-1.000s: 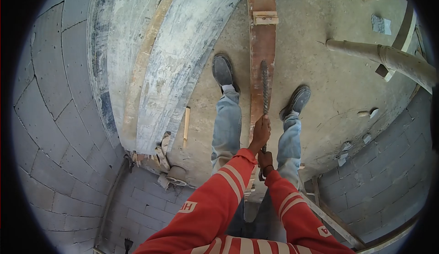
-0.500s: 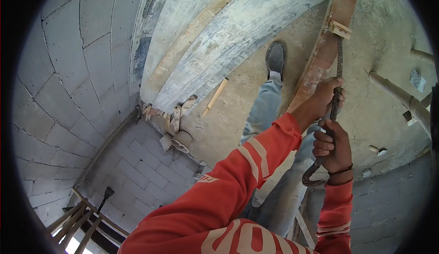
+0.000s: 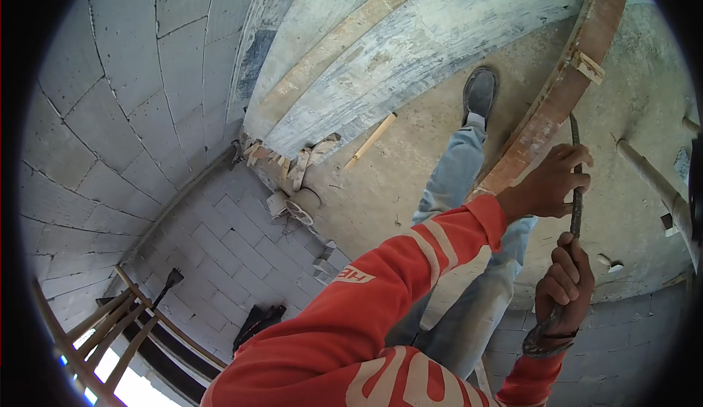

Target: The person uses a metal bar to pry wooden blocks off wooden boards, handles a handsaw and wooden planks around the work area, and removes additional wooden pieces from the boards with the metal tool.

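Note:
A dark metal bar [image 3: 576, 213] runs up and down at the right, its hooked lower end by my right wrist. My right hand [image 3: 565, 282] is wrapped round the bar's lower part. Higher up, my left hand [image 3: 553, 181] is at the bar, fingers loosely curled round its upper part. The bar's thin tip ends just below a long reddish-brown board [image 3: 560, 96], which has a small wooden block [image 3: 588, 66] fixed across it. The tip looks apart from the block.
My shod foot [image 3: 480, 96] stands left of the board. A yellowish stick [image 3: 371, 141] lies on the floor. Wood scraps [image 3: 302, 169] lie by the pale slanted panel [image 3: 395, 55]. Round poles [image 3: 655, 180] are at the right. A wooden ladder-like frame [image 3: 121, 334] stands lower left.
The bar's tip has come away from the block and lowered. My left hand's fingers have loosened on the bar. The camera view has shifted, so the scene sits further right.

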The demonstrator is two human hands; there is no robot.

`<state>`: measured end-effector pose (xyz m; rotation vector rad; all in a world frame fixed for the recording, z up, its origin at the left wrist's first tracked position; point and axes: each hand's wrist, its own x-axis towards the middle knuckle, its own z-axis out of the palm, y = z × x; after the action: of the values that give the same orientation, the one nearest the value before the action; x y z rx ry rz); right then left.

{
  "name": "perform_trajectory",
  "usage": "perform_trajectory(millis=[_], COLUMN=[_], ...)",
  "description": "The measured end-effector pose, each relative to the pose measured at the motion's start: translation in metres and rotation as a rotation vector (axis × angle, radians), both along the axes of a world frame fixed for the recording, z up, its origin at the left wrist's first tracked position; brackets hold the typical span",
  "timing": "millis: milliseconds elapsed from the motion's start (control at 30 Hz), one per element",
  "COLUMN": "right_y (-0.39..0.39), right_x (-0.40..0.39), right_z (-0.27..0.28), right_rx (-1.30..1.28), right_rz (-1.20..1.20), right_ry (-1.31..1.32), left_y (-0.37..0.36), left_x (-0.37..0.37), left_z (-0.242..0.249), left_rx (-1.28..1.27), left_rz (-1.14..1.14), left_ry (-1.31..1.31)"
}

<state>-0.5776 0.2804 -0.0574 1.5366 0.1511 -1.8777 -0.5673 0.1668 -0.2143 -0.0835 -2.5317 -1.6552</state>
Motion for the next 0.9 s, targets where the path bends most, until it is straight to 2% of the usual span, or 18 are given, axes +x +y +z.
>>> perform_trajectory(millis=[33, 67, 133, 200, 267, 300, 367, 400, 433, 467, 500, 567, 600, 667, 700, 800, 867, 900], right_y=[-0.007, -0.018, -0.008, 0.022, 0.030, 0.038, 0.051, 0.052, 0.051, 0.052, 0.054, 0.058, 0.060, 0.065, 0.080, 0.094, 0.108, 0.106], right_x=[0.000, 0.004, 0.024, 0.047, 0.048, 0.057, 0.079, 0.091, 0.104, 0.115, 0.118, 0.123, 0.114, 0.087, 0.097, 0.040, -0.021, -0.056], right_z=[0.007, 0.009, -0.009, -0.039, -0.057, -0.072, -0.097, -0.104, -0.111, -0.114, -0.109, -0.102, -0.090, -0.057, -0.051, -0.009, 0.008, 0.018], right_rx=[0.020, 0.187, 0.412, 0.664, 0.975, 0.949, 0.942, 0.893, 0.910, 0.922, 0.930, 0.549, 0.556, 0.383, 0.526, 0.558, 0.433, 0.392], right_rz=[0.022, 0.297, 0.707, 0.980, 1.420, 1.402, 1.626, 1.705, 1.751, 1.797, 1.798, 1.477, 1.477, 1.609, 1.673, 1.711, 1.818, 1.746], right_ry=[-0.050, 0.051, 0.220, 0.586, 0.836, 0.779, 1.007, 1.038, 1.127, 1.215, 1.207, 0.796, 0.793, 0.490, 0.739, 0.814, 0.817, 0.664], left_y=[0.009, 0.018, 0.033, 0.029, 0.008, 0.012, 0.015, 0.012, 0.013, 0.016, 0.018, 0.020, 0.023, 0.034, 0.042, 0.072, 0.087, 0.092], left_x=[0.012, 0.021, 0.038, 0.049, 0.049, 0.049, 0.049, 0.046, 0.043, 0.039, 0.034, 0.023, 0.022, 0.021, 0.021, 0.015, -0.004, -0.017], left_z=[-0.001, -0.003, -0.005, -0.014, -0.017, -0.021, -0.023, -0.024, -0.027, -0.029, -0.031, -0.036, -0.039, -0.046, -0.048, -0.049, -0.042, -0.041], left_rx=[0.148, 0.296, 0.437, 0.296, 0.445, 0.464, 0.491, 0.777, 1.061, 1.066, 1.253, 1.486, 1.489, 1.625, 1.631, 1.696, 1.863, 1.914], left_rz=[-0.039, -0.078, 0.205, 0.256, 0.128, 0.236, 0.339, 0.372, 0.394, 0.384, 0.443, 0.559, 0.552, 0.666, 0.661, 0.824, 0.922, 0.966], left_ry=[-0.109, -0.213, -0.315, -0.407, -0.603, -0.594, -0.590, -0.824, -1.059, -1.062, -1.162, -1.334, -1.337, -1.356, -1.359, -1.275, -1.124, -1.050])
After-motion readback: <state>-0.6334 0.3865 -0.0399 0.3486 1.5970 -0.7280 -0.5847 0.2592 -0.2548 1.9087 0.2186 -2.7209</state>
